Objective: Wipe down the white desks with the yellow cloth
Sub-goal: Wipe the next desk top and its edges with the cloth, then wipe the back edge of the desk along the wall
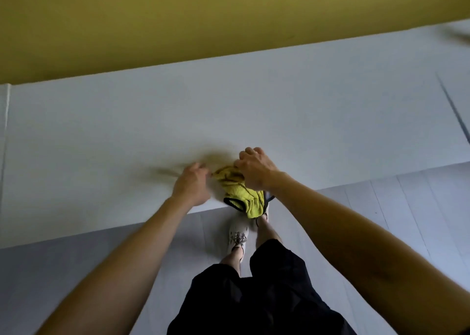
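At the far left a thin seam (5,131) cut across the white surface (114,131), which ran the whole width of the view under a yellow wall (178,16). The left hand (190,186) lay low over the surface near its front edge, smeared by blur, with its fingers (201,168) pointing right toward the tip of the yellow cloth (236,189). Whether they pinched that tip or only touched it could not be told. The cloth lay bunched just to the right of those fingers, between the two hands and at the very front of the surface. Its long axis ran on a diagonal, from the far-left tip by the left fingers down to a near-right corner that hung over the edge above the floor (381,207). A dark-bound hem (232,203) showed at that lower end. The right hand (254,169) sat on top of the cloth's upper right part, knuckles raised and fingers curled down into the fabric, grasping it. It appeared to be the hand better placed to drive a wipe, the left only helping to spread or gather the bundle. Any stroke would probably have to carry the cloth away from the edge, toward the wall or sideways. Further right a dark joint (454,108) crossed the surface, likely where the next desk began.
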`<state>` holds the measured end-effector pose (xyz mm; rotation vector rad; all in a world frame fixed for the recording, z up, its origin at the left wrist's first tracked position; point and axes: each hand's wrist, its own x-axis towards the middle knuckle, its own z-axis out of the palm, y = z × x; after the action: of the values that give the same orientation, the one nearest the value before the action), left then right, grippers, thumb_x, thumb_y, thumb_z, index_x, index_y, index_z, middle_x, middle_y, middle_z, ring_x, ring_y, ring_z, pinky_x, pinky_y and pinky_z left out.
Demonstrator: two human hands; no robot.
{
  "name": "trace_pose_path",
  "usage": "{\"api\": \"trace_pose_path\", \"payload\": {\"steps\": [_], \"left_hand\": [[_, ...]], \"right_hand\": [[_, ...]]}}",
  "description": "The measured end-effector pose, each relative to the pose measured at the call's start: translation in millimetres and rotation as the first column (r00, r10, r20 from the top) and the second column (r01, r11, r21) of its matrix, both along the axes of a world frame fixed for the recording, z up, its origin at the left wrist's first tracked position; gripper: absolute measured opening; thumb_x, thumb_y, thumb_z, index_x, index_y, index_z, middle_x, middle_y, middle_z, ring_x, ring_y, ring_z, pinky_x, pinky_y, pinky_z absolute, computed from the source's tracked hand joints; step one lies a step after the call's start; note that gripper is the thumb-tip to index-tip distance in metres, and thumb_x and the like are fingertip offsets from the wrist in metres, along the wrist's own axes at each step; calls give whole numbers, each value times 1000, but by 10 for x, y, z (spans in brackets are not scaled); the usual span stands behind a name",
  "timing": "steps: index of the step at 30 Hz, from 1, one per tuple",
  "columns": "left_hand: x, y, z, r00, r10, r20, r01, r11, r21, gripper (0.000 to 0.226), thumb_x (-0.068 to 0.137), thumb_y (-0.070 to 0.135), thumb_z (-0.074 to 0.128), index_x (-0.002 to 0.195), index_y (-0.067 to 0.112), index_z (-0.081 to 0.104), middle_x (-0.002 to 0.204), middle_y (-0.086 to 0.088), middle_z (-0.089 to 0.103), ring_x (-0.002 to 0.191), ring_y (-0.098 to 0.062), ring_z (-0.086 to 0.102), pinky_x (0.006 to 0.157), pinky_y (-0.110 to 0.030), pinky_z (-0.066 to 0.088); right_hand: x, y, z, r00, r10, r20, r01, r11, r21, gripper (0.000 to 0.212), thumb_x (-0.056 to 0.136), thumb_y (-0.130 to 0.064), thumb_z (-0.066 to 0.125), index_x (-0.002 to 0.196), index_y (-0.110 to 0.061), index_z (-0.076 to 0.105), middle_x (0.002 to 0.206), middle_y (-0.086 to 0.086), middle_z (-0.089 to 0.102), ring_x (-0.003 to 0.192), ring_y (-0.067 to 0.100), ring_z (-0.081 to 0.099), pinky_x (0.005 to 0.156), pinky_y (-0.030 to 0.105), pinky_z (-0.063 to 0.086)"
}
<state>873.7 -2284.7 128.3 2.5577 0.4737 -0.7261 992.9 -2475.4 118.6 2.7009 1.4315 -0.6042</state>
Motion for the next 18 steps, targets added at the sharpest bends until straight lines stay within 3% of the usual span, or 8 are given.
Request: {"api": "trace_pose_path", "payload": {"steps": [2, 4, 6, 9, 12, 15, 17, 18], "left_hand": [[-105, -114, -33, 997, 69, 20, -65, 983, -172, 76, 71, 16, 89, 142, 27, 64, 137, 2, 66, 125, -26, 66, 98, -36, 57], [-170, -235, -24, 982, 188, -5, -173, 896, -408, 99, 63, 16, 98, 151, 30, 54, 135, 8, 69, 119, -18, 69, 95, -31, 56], [-154, -367, 24, 975, 223, -24, -201, 823, -531, 105, 60, 21, 102, 151, 33, 51, 132, 9, 71, 116, -14, 72, 97, -32, 59], [31, -556, 213, 995, 101, 19, -79, 870, -487, 69, 65, 41, 99, 125, 27, 67, 115, 5, 76, 103, -17, 72, 94, -36, 60], [239, -640, 446, 987, 126, 100, -63, 875, -481, 42, 77, 46, 91, 105, 26, 67, 109, 5, 72, 95, -15, 66, 83, -32, 49], [383, -687, 680, 942, 266, 203, -118, 832, -542, 27, 77, 50, 74, 93, 31, 64, 90, 12, 72, 87, -17, 67, 74, -31, 48], [474, -704, 795, 916, 296, 272, -96, 818, -567, 28, 81, 51, 75, 93, 29, 63, 82, 11, 68, 78, -16, 63, 68, -29, 49], [512, -699, 854, 922, 269, 280, -63, 816, -575, 32, 81, 54, 78, 95, 29, 64, 82, 10, 68, 77, -17, 63, 67, -29, 52]], "right_hand": [[9, -85, 168, 994, -85, -67, 88, 995, 40, 26, 96, -23, 59, 120, -21, 70, 113, 2, 61, 112, 26, 55, 99, 42, 46], [25, -239, 364, 968, -169, -184, 189, 977, 98, 24, 95, -18, 62, 116, -22, 73, 109, 0, 58, 108, 25, 56, 92, 41, 48], [34, -429, 569, 944, -204, -257, 241, 963, 118, 23, 96, -18, 65, 116, -23, 75, 110, -2, 58, 103, 23, 59, 87, 38, 50], [61, -725, 880, 908, -300, -291, 365, 909, 200, 20, 99, -18, 67, 115, -21, 77, 118, -5, 61, 100, 17, 60, 84, 33, 49], [128, -983, 1135, 846, -449, -288, 527, 789, 317, 19, 96, -13, 72, 114, -16, 77, 116, -2, 65, 99, 15, 58, 82, 30, 44], [221, -1192, 1307, 688, -523, -503, 701, 658, 274, 27, 92, -26, 82, 117, -21, 72, 102, -1, 71, 90, 24, 67, 75, 33, 52], [284, -1249, 1399, 465, -491, -737, 814, 565, 137, 49, 81, -53, 88, 118, -26, 71, 100, -4, 76, 88, 18, 73, 73, 34, 60], [327, -1259, 1410, 426, -483, -765, 823, 558, 106, 56, 76, -65, 86, 112, -24, 73, 97, -6, 76, 86, 14, 73, 72, 34, 61]]}}
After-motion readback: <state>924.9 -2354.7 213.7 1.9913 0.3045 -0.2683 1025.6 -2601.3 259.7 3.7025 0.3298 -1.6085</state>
